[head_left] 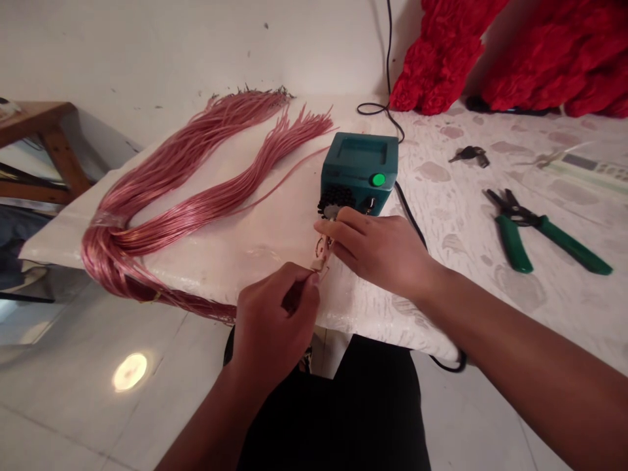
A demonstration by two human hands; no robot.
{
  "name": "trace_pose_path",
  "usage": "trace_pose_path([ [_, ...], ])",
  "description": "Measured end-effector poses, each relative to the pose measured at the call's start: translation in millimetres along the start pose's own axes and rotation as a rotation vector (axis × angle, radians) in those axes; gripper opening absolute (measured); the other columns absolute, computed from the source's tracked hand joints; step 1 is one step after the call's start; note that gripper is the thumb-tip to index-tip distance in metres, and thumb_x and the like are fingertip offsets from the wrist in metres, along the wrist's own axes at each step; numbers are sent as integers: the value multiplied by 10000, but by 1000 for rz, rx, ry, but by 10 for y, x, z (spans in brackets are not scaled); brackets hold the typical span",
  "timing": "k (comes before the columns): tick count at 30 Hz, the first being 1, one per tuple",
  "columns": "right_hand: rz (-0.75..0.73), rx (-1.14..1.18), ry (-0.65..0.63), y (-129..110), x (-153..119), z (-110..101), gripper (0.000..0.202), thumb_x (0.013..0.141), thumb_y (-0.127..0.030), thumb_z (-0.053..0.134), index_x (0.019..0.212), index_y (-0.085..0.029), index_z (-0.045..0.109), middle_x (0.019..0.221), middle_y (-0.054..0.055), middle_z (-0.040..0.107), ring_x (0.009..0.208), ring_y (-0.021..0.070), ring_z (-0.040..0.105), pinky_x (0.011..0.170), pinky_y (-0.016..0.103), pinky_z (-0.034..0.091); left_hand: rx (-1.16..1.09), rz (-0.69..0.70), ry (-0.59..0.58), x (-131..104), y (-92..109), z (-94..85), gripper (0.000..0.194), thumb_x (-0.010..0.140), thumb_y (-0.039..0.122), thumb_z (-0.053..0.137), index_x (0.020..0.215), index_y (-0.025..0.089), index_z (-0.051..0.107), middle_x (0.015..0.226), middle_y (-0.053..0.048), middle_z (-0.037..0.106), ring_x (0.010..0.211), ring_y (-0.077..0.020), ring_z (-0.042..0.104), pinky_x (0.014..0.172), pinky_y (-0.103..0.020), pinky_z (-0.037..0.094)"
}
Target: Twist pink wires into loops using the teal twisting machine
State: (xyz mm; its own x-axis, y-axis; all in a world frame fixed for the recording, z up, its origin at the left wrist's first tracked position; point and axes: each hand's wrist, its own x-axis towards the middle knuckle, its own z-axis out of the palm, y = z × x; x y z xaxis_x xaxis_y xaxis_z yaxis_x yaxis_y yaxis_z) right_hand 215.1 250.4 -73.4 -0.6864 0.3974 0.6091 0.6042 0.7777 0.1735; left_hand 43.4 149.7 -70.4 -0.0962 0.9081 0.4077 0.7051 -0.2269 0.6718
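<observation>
My left hand [277, 317] is closed in a pinch at the table's near edge, its fingertips on what looks like the end of a thin pink wire. Just above, my right hand [375, 245] is closed around a small pale piece [321, 252] with gold-coloured bits, too small to make out fully. That piece sits between both hands, below the black toothed wheel [336, 198] on the front of a teal machine [360, 157]. A green button [377, 179] and a small black switch are on the machine's front. My right fingers partly hide the wheel.
A large bundle of pink wires [181, 222] lies at left, bound and hanging over the edge. Green-handled pliers [515, 226], keys [471, 155] and a white power strip [589, 173] lie at right. Red ruffled fabric [441, 59] stands behind; a black cable [389, 72] runs to the machine.
</observation>
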Motion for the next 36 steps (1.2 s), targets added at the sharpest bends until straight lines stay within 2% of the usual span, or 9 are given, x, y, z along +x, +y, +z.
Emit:
trace_pose_path([
  [10, -19, 9, 44, -6, 35, 21, 148, 986, -157, 534, 1034, -180, 672, 827, -2, 685, 658, 144, 593, 509, 317, 243, 36, 56, 85, -12, 25, 39, 157, 856, 123, 604, 709, 173, 628, 529, 68, 549, 455, -64, 486, 489, -193, 382],
  [14, 16, 137, -36, 17, 2, -33, 281, 932, -157, 528, 1190, -201, 630, 900, 14, 693, 667, 148, 604, 527, 283, 302, 61, 33, 69, -4, 28, 38, 157, 861, 145, 606, 708, 175, 623, 522, 69, 543, 448, -64, 461, 492, -198, 375],
  [16, 107, 332, -60, 94, -35, -104, 416, 879, -190, 536, 1294, -199, 572, 886, 7, 681, 634, 142, 591, 550, 260, 374, 60, 41, 68, 0, 15, 40, 157, 861, 153, 609, 707, 178, 623, 513, 73, 534, 437, -63, 442, 483, -196, 366],
  [18, 300, 436, 48, 221, -67, -165, 437, 873, -236, 544, 1308, -199, 556, 787, -20, 634, 575, 135, 549, 561, 255, 415, 59, 47, 74, 1, -3, 44, 160, 858, 150, 608, 703, 181, 624, 507, 75, 534, 433, -62, 441, 477, -194, 358],
  [20, 493, 411, 202, 369, -79, -179, 363, 920, -292, 550, 1269, -199, 585, 694, -39, 566, 549, 137, 520, 560, 263, 415, 66, 49, 77, 2, -20, 47, 160, 855, 157, 611, 698, 181, 626, 505, 75, 541, 436, -64, 454, 476, -194, 357],
  [22, 594, 377, 224, 495, -71, -134, 333, 952, -357, 565, 1239, -195, 614, 646, -44, 527, 549, 148, 518, 558, 274, 400, 77, 52, 73, 4, -30, 44, 164, 852, 169, 611, 689, 179, 624, 501, 76, 537, 435, -65, 456, 475, -196, 357],
  [25, 628, 400, 150, 580, -46, -12, 318, 967, -410, 563, 1194, -204, 649, 613, -43, 509, 548, 158, 516, 546, 277, 377, 92, 37, 60, 13, -26, 32, 181, 857, 179, 600, 677, 175, 620, 494, 76, 509, 436, -66, 446, 478, -199, 357],
  [28, 656, 411, 194, 564, -35, 70, 304, 985, -430, 545, 1169, -215, 658, 623, -35, 505, 575, 164, 521, 556, 275, 382, 96, 27, 40, 26, -10, 23, 187, 863, 194, 593, 680, 169, 618, 495, 74, 492, 441, -68, 445, 477, -200, 351],
  [36, 702, 455, 212, 512, -54, 50, 291, 1002, -401, 516, 1209, -231, 629, 628, -40, 523, 573, 165, 536, 570, 291, 398, 88, 30, 41, 21, -18, 24, 195, 863, 205, 592, 671, 170, 609, 479, 80, 446, 429, -68, 404, 467, -204, 330],
])
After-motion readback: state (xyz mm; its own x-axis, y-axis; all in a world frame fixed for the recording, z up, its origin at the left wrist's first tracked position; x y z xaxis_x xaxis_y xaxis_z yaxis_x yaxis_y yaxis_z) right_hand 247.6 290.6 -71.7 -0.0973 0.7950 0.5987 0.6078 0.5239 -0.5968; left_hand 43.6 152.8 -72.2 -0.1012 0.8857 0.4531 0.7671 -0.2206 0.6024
